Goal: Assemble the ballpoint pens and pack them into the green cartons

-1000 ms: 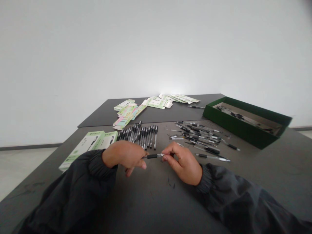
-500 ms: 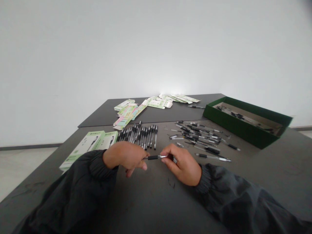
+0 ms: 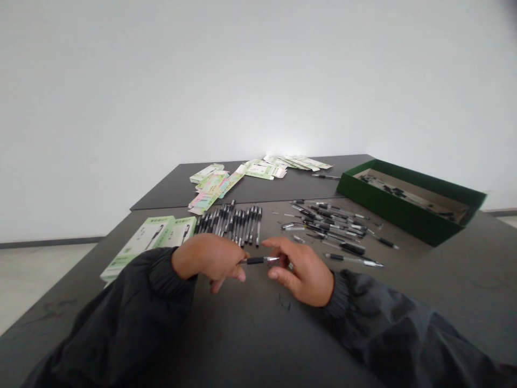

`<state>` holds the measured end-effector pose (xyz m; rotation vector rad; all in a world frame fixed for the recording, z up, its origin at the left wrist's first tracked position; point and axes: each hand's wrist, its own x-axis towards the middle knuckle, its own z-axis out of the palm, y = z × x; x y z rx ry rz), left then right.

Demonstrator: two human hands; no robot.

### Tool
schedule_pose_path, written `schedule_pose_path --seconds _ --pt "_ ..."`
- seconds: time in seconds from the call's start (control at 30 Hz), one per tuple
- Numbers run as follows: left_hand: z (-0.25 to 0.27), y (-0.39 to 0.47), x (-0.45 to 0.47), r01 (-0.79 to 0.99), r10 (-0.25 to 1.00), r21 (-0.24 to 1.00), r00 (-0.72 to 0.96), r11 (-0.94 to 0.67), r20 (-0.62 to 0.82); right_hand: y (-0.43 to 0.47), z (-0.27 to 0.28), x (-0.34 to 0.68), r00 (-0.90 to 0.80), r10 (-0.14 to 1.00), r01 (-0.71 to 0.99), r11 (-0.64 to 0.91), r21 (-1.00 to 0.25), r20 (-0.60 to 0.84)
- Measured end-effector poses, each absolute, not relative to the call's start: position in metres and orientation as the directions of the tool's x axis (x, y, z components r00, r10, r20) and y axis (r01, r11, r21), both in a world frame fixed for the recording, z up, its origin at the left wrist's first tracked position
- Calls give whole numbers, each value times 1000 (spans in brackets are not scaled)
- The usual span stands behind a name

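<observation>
Left hand: the left hand rests low over the dark table, fingers curled, pinching the black end of a pen between thumb and fingertips.
Right hand: the right hand meets it from the other side, its fingers loosely bent around the silver tip end of the same pen; whether they clamp it or only touch it I cannot tell.
Pen: it lies level between the two hands, just above the tabletop, black grip toward the left hand, metal tip toward the right.
Sleeves: both arms wear dark jacket sleeves that lie on the table.
Row of pens: just behind the left hand, a tidy row of black pens lies side by side.
Loose parts: behind the right hand, a scattered heap of pen parts, barrels and refills, lies crosswise.
Green packets: left of the row, flat green and white packets; more of them lie fanned out farther back.
Green box: at the far right, an open dark green box with small pieces inside.
</observation>
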<state>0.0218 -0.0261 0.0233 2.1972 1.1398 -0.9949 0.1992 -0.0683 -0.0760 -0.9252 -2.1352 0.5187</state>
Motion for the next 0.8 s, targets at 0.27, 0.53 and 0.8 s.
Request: schedule_pose_path --seconds 0.27,0.53,0.8 --pt "20 -25 19 822 492 94 423 -561 -761 -70 -72 198 -459 736 515 677 -525 498" --pt "20 -26 20 830 485 98 412 -549 -771 -71 -72 198 -461 742 521 670 -529 486" --pt "21 -26 20 828 480 97 411 -552 -775 -71 -71 198 -477 737 506 675 -537 479"
